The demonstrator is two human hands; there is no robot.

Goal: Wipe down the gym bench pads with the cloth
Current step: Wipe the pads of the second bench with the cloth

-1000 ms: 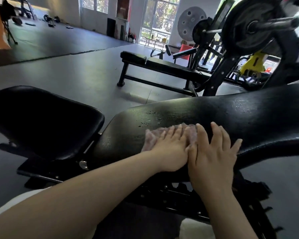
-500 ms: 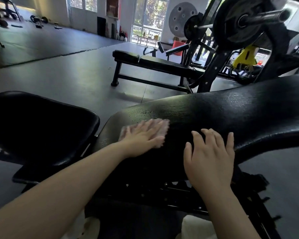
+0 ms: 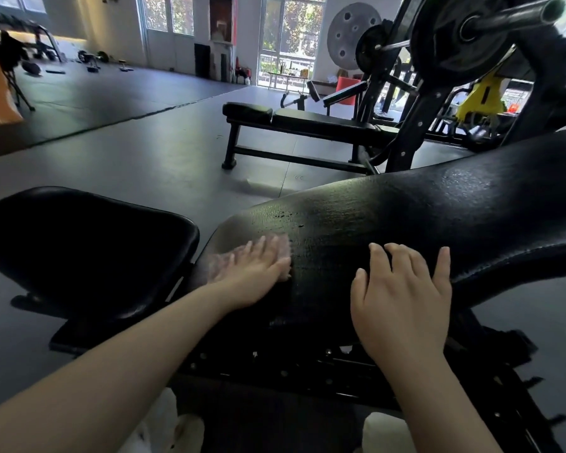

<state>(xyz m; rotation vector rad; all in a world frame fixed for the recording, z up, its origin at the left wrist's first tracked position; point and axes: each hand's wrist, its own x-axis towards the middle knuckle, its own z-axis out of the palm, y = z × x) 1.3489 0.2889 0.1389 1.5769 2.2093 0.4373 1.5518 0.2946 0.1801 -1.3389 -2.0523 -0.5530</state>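
Gym floor, grey rubber matting (image 3: 118,152), daylight through tall windows at the back. Long black textured back pad (image 3: 406,217) runs across in front of me, rising to the right; separate black seat pad (image 3: 79,250) sits lower on the left with a gap between them. My left hand (image 3: 258,273) lies flat, fingers straight and together, pressing the thin pale pink cloth (image 3: 283,245) onto the left end of the back pad. Left forearm reaches in from bottom left. Cloth is motion-blurred and mostly under the palm, so only its edges show. My right hand (image 3: 402,302) rests on the pad's near edge, well apart from the left, fingers spread and slightly bent, holding nothing. Bench frame below is dark, detail hard to make out. Second black flat bench (image 3: 301,122) stands beyond, next to a black rack with a weight plate (image 3: 461,31), cut off at the top right.
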